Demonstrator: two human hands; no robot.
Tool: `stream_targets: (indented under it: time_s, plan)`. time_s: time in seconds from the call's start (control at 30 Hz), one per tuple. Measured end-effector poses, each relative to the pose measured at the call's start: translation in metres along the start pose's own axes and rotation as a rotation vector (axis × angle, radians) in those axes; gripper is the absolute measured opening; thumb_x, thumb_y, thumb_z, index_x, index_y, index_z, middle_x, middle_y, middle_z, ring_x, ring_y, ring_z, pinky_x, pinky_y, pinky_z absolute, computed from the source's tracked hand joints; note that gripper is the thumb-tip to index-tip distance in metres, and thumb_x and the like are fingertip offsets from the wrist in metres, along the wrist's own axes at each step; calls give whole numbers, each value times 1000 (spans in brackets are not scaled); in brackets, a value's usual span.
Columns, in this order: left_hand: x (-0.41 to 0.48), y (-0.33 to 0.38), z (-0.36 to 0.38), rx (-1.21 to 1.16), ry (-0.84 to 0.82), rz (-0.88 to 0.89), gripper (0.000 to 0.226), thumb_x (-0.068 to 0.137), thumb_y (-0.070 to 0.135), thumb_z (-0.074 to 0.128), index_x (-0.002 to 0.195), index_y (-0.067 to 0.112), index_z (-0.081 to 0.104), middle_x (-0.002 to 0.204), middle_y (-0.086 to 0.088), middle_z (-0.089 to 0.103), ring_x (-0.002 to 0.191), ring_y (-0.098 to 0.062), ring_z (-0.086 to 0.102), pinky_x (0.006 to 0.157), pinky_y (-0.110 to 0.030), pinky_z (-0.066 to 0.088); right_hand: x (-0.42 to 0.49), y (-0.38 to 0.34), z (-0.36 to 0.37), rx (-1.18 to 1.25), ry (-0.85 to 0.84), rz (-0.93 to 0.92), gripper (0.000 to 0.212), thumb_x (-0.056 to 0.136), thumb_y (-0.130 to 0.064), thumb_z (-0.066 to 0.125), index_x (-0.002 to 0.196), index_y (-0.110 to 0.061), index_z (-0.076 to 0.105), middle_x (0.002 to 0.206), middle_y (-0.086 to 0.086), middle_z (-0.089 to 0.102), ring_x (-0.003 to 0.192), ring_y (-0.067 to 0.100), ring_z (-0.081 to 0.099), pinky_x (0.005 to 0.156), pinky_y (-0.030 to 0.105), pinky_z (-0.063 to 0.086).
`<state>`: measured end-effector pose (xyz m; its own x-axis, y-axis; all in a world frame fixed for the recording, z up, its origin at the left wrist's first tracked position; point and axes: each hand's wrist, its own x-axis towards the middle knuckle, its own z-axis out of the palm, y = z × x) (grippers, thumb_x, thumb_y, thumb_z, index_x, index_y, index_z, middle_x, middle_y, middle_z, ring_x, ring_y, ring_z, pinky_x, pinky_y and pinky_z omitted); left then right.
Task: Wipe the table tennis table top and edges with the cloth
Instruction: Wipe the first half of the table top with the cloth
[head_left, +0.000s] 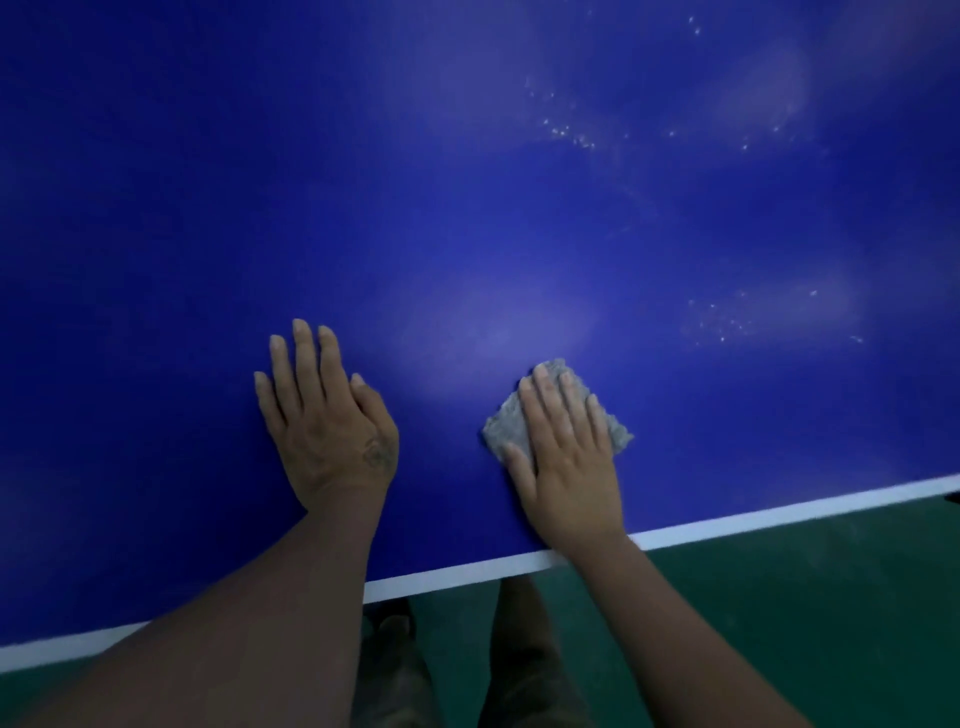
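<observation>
On the left part of the blue table top (260, 156), one left hand (324, 421) lies flat with its fingers straight and close together. It holds nothing and just rests on the table. To its right is a pale patch, and then comes the one cloth (503, 430). It is grey and small and lies flat on the table, near the edge. The right hand (566, 457) presses down on the cloth with straight, spread fingers, so only the cloth's corners peek out. That makes two hands, one cloth and one table. The two hands are apart, not touching.

One white stripe (457, 571) runs along the near edge of the table, from low on the left up to the right. Both arms cross over it. Below the edge is the green floor (805, 597), and two legs (524, 654) in dark trousers stand there, close to the table. Past the hands the blue top is wide open, ahead and to both sides. Up on the right are many little white specks (566, 132) and some cloudy smears.
</observation>
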<state>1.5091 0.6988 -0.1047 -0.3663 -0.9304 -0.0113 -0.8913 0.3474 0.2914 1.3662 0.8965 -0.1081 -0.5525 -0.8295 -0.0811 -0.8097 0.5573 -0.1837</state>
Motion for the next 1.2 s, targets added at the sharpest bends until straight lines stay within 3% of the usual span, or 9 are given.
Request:
stream_targets:
  time_s: [0.3,0.4,0.53,0.63,0.73,0.87,1.0,1.1,1.2]
  plan:
    - [-1,3,-2,0,37,3,58,112,29,32,166,9,36,177,-9,26,167,-27,14,136,-53,9,103,132,-40,44,28,262,71,111,-52,26,171,-14,18,180,2,9,167,25,2,134,50,0]
    - [1,14,-3,-10,55,-63,56,110,27,35,163,8,42,175,-8,31,166,-26,19,135,-52,12,112,158,-50,-7,38,246,73,112,-52,27,170,-9,18,179,5,11,166,27,4,134,51,-5]
    - [31,61,3,-114,120,-138,46,108,17,49,153,9,54,168,-7,45,162,-26,30,135,-51,17,106,148,-53,229,61,165,71,108,-43,51,166,-10,26,177,7,19,166,30,11,135,50,8]
    - [77,108,19,-92,66,-121,56,112,32,44,164,11,40,177,-6,28,166,-25,16,136,-48,8,115,114,-45,262,61,44,66,105,-33,62,159,-3,41,175,13,24,165,32,14,134,51,15]
    - [101,129,37,21,56,-170,67,113,48,30,171,14,24,181,-5,13,168,-26,3,136,-51,0,144,71,-35,267,60,-36,65,106,-35,59,160,-3,40,176,12,23,166,29,8,135,44,11]
    - [104,127,48,96,102,-180,69,112,53,25,171,17,24,181,-3,14,168,-24,4,136,-51,3,192,54,-25,277,114,-75,64,109,-40,56,161,-6,41,176,9,24,166,25,11,134,46,15]
    - [106,128,48,105,98,-189,69,112,52,29,171,18,25,181,-2,15,168,-23,5,136,-50,4,206,97,-32,282,196,-17,63,108,-46,58,157,-9,48,173,7,33,164,25,21,133,47,21]
    - [106,128,47,107,80,-199,69,111,53,27,171,18,24,181,-2,13,168,-22,3,136,-51,4,188,143,-38,153,168,86,67,111,-51,45,164,-10,38,177,6,21,166,26,11,134,50,18]
    - [105,129,45,101,77,-204,69,111,52,27,171,17,25,181,-2,13,168,-21,2,136,-49,2,170,158,-39,43,90,61,68,114,-50,30,169,-11,25,180,2,11,167,26,3,135,51,12]
